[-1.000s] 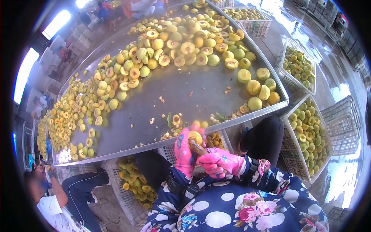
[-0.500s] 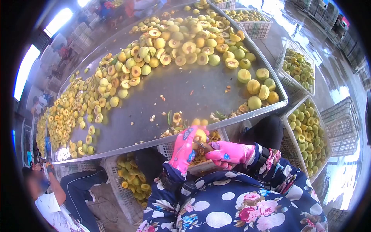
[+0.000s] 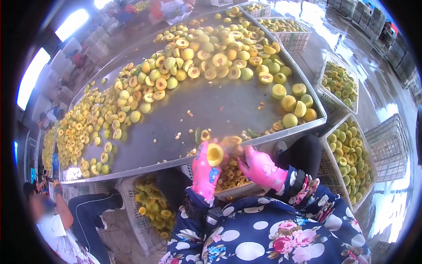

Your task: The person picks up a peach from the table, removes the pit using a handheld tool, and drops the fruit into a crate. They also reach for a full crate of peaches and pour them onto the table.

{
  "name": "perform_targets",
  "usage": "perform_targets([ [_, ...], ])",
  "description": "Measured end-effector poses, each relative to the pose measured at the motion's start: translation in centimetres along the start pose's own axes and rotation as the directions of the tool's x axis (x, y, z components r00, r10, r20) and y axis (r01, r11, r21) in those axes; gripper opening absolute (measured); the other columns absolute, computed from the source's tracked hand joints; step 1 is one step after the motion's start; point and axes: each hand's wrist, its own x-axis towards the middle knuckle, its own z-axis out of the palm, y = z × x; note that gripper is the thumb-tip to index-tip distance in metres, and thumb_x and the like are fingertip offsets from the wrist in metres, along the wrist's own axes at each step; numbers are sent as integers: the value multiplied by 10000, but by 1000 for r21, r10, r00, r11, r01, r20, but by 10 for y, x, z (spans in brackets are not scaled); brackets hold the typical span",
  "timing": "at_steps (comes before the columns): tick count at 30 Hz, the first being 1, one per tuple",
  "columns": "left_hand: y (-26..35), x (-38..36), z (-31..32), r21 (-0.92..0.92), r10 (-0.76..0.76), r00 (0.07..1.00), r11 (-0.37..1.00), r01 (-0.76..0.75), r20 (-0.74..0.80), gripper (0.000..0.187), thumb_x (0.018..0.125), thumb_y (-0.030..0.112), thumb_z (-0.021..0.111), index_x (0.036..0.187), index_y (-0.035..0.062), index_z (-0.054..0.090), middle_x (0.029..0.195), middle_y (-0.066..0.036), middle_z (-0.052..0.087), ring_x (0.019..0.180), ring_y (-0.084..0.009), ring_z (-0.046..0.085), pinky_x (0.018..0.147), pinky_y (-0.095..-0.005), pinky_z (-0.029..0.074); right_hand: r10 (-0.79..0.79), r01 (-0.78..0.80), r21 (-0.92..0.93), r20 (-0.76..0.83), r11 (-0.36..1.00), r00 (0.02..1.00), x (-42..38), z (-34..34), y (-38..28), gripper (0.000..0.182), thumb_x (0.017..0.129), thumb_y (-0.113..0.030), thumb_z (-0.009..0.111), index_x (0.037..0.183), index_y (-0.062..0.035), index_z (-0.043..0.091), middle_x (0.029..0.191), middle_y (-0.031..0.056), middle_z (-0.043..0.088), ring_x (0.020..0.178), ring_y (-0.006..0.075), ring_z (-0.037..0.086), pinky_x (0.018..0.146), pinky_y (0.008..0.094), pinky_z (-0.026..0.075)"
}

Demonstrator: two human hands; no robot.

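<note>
In a pink patterned glove, my left hand [image 3: 203, 174] is closed round a yellow peach half [image 3: 215, 154], its hollowed cut side facing up. My right hand [image 3: 263, 166], gloved the same way, is curled at the table's front edge around a small dark hand tool [image 3: 238, 152], blurred by motion. A smeared brownish-orange fruit piece [image 3: 231, 140] shows just above the tool, between the hands. Below both hands is a crate of cut-out scraps and pits [image 3: 230, 176]. Many halved peaches [image 3: 171, 70] lie heaped across the metal table [image 3: 176, 116].
A raised metal rim [image 3: 145, 169] runs along the table's front. Crates of peach halves stand at my right [image 3: 351, 152], farther right [image 3: 339, 81] and by my left leg [image 3: 151, 200]. Another person [image 3: 57, 220] sits at the left. Stacked crates [image 3: 387, 147] stand far right.
My hands have drawn apart; the peach half in my left hand now turns its hollow toward me. My right hand has moved up slightly with the tool, and a fruit piece blurs above it.
</note>
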Motion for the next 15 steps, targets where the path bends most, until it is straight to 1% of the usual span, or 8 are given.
perform_targets([
  [3,20,-14,-33,-238,-64,985,971,24,-162,407,917,50,494,1300,16,362,1239,-163,496,1050,-239,563,781,-330,532,-132,111,115,200,987,971,-10,64,58,261,816,-211,581,961,-6,509,716,200,601,675,355,611,555,420,492],
  [5,39,-28,-76,175,205,939,971,-160,-278,331,905,159,530,1190,0,474,1138,-141,570,949,-228,605,760,-338,529,-212,342,-81,647,936,733,-24,62,86,256,787,-216,582,924,-3,543,751,191,605,727,344,610,576,420,497],
  [6,51,-36,-100,208,231,909,964,-166,-346,322,895,189,552,1147,-8,518,1095,-134,598,906,-223,621,757,-330,523,-480,530,72,541,845,691,-35,78,119,265,762,-235,577,885,-2,552,744,184,603,731,359,605,616,440,497],
  [7,69,-46,-129,-131,-5,887,989,-62,-461,320,877,173,583,1130,-17,535,1071,-138,611,878,-220,626,767,-299,510,-369,402,67,554,913,746,-27,71,109,262,761,-237,575,874,-1,553,745,183,603,735,364,603,627,442,496],
  [8,69,-53,-179,297,178,846,955,-24,-503,305,870,163,594,1107,-25,555,1045,-137,621,867,-205,624,758,-270,496,-250,261,64,569,963,784,-22,59,84,260,761,-239,573,863,-1,555,745,182,603,738,370,601,637,443,494],
  [10,66,-57,-214,856,473,783,496,143,-405,280,863,150,605,1074,-32,581,996,-131,637,855,-185,620,745,-245,479,-374,347,151,498,926,782,-29,61,96,274,768,-239,565,867,16,548,747,199,598,762,379,601,652,445,482],
  [12,79,-44,-206,940,644,742,-101,325,-187,260,866,146,603,1056,-32,596,949,-120,650,850,-176,617,737,-252,473,-218,261,62,749,963,626,-23,73,99,288,776,-229,559,898,30,535,764,211,596,766,379,601,650,456,470],
  [15,93,17,-173,949,401,901,314,36,-167,269,866,146,602,1075,-23,590,921,-130,654,849,-177,618,747,-277,476,-183,146,115,749,982,637,-18,82,109,273,809,-236,540,908,19,532,734,189,592,695,338,597,590,434,447],
])
